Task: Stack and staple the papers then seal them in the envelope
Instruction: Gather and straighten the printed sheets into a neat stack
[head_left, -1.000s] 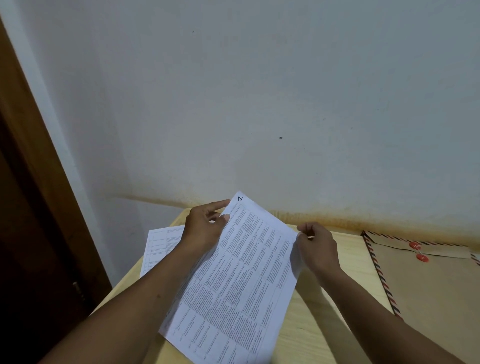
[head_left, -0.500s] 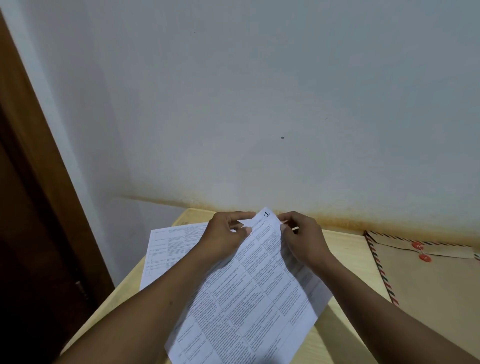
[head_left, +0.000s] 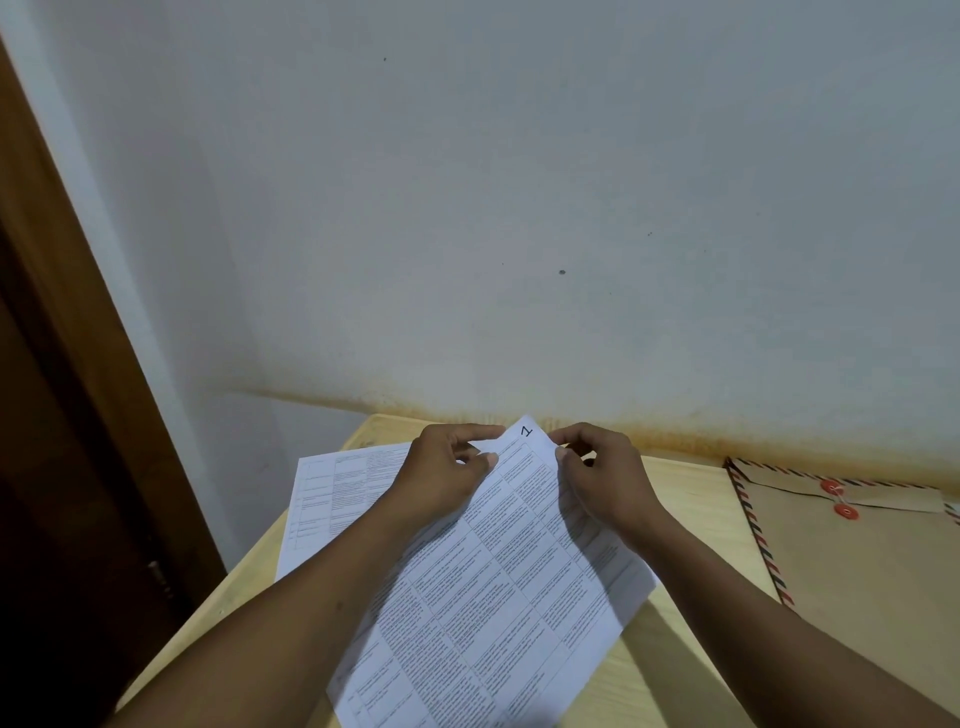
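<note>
A printed sheet marked "1" (head_left: 498, 587) is tilted above the pale wooden table (head_left: 675, 670). My left hand (head_left: 447, 467) pinches its top corner from the left. My right hand (head_left: 602, 478) pinches the same corner from the right. Another printed sheet (head_left: 332, 493) lies flat on the table at the left, partly under my left arm. A brown envelope (head_left: 857, 566) with striped edges and two red button fasteners lies flat at the right. No stapler is in view.
The table stands against a white wall (head_left: 519, 208) with a stained lower edge. A dark wooden door frame (head_left: 62, 415) runs down the left side, close to the table's left edge.
My right hand has slid along the sheet's edge up to the numbered corner. The sheet has turned and shifted rightwards. The corner number read "2" earlier and reads "1" now.
</note>
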